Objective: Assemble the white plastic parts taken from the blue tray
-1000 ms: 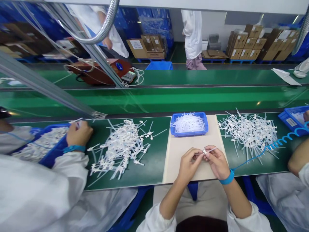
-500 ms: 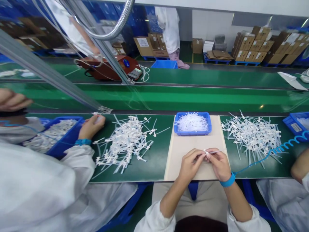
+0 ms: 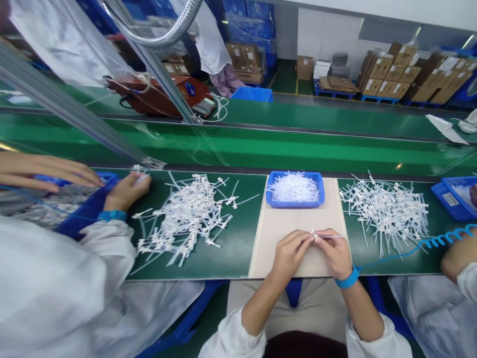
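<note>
Over the beige board [image 3: 276,238], my left hand [image 3: 287,254] and my right hand [image 3: 335,253] meet with fingertips pinched. Between them is a small white plastic fitting [image 3: 314,233], gripped by my left fingers and partly covered. A thin translucent tube [image 3: 336,236] runs to the right from the fitting, held by my right thumb and fingers. Whether the tube sits inside the fitting I cannot tell. A blue wristband [image 3: 347,278] with a coiled cord is on my right wrist. Beyond my hands stands a blue tray [image 3: 294,204] full of short translucent tubes.
Piles of tubes with white fittings lie left [image 3: 192,214] and right [image 3: 387,209] of the board. A co-worker's hands [image 3: 124,194] are by a blue bin [image 3: 80,219] at left. Another blue bin [image 3: 449,201] is at right. A green belt [image 3: 298,151] runs behind.
The view has shifted slightly. My hands stay together on the fitting and tube. At left, a co-worker's raised hand has come down over the bin; a person behind has moved left.
</note>
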`<state>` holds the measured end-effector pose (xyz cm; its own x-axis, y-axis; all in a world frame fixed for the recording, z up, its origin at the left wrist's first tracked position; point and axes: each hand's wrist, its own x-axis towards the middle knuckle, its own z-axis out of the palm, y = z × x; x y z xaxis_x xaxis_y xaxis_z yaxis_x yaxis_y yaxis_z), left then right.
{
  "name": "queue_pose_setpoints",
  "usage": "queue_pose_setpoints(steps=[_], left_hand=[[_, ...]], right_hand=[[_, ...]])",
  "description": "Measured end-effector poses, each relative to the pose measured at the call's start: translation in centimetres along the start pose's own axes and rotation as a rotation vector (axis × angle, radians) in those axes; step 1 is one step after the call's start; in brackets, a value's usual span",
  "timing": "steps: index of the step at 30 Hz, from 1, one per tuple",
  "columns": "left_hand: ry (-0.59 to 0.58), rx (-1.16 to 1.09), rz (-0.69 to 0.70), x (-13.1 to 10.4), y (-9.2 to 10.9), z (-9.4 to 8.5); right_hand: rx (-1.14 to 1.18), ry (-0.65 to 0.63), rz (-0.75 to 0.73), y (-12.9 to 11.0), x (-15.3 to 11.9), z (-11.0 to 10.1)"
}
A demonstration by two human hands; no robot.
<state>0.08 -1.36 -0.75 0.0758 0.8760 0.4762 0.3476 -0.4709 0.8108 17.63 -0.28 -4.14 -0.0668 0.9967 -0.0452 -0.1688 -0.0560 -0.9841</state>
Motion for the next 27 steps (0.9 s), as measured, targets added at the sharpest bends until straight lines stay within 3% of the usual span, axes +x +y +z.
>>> queue_pose_setpoints(steps=[10, 20, 27], left_hand=[[0.009, -0.046, -0.023, 0.0, -0.4, 0.2], [0.039, -0.224, -0.251, 1.0, 0.3, 0.1], [0.054, -0.196, -0.227, 0.7, 0.1, 0.3]], right_hand=[[-0.02, 0.024, -0.013, -0.1, 0.0, 0.2], [0.137, 0.046, 0.049, -1.0, 0.0, 0.8], [0.088, 0.062, 0.065, -1.0, 0.1, 0.7]])
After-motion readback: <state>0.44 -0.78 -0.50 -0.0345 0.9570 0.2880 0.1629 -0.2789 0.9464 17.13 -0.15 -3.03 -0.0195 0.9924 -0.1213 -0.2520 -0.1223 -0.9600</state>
